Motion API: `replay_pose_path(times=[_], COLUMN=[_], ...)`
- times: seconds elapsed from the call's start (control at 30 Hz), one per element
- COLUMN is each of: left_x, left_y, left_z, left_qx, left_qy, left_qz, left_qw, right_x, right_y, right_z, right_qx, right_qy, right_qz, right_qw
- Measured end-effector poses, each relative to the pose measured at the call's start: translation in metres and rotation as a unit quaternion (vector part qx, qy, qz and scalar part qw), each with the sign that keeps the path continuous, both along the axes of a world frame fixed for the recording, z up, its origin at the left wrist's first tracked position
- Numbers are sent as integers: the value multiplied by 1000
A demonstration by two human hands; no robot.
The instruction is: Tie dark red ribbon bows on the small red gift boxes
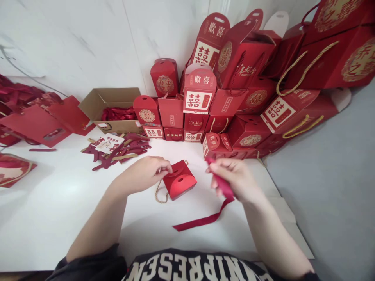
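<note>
A small red gift box (183, 186) with rounded flaps and a twisted gold cord handle sits on the white table in front of me. The curled fingers of my left hand (150, 171) grip its upper left flap. To the right of the box, slightly blurred, my right hand (234, 175) is closed around a dark red ribbon (202, 222). One end of this ribbon trails down and to the left; a short part sticks out above the fingers.
Stacked red gift boxes (197, 101) fill the back and right. A cardboard box (117, 125) holding red ribbon stands at back left, behind a pile of dark red strips (129, 148) with a white card (109, 143) on top. Red paper bags (38, 121) lie at far left.
</note>
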State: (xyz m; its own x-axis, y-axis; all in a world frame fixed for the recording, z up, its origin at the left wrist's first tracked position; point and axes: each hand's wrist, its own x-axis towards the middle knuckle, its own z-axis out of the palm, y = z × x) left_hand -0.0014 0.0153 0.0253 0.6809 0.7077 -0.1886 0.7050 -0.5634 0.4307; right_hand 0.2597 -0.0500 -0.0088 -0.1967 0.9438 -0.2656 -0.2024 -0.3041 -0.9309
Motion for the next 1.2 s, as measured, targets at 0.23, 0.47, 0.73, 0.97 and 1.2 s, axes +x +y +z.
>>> replay_pose_path(times=[0.23,0.47,0.73,0.97,1.2], left_x=[13,17,20,17,19], left_y=[4,3,3,4,4], left_z=[-10,-7,-8,-7,-10], left_qx=[-49,-86,-63,-119,-149], left_qy=[-11,-43,-56,-57,-65], left_qz=[-62,-80,-87,-59,-93], left_qw=[997,992,993,989,982], right_x=[-46,-55,-61,-59,-66], right_y=[-15,-15,-18,-20,-20], right_z=[-45,-54,-52,-48,-54], right_qx=[-42,-34,46,112,67], right_qy=[-25,-11,-123,-218,-176], right_qz=[84,61,23,20,7], right_qw=[995,997,991,969,982])
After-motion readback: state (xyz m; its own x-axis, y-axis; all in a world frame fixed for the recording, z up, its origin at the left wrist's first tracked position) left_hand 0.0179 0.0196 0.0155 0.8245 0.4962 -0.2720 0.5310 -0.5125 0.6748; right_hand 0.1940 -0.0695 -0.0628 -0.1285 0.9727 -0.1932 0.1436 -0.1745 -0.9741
